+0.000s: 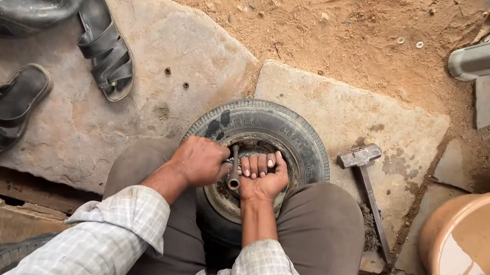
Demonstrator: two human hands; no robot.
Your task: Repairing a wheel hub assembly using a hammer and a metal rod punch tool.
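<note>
Head view, looking down: small tyre (262,127) lies flat on stone slabs (351,108), pinned between the person's knees. Left hand (200,162) closed in a fist on the rim's left edge. Right hand (265,177) hooked into the rim opening, fingers (257,165) curled over the inner edge, palm up. Metal wrench (234,171) stands between the two hands, touching both; which hand actually grips it, cannot tell. Hammer (369,187) lies on the slab just right of the tyre. Tub (478,250) of muddy water at far right. Two sandals (105,44) on the left slab, well apart from the tyre.
</note>
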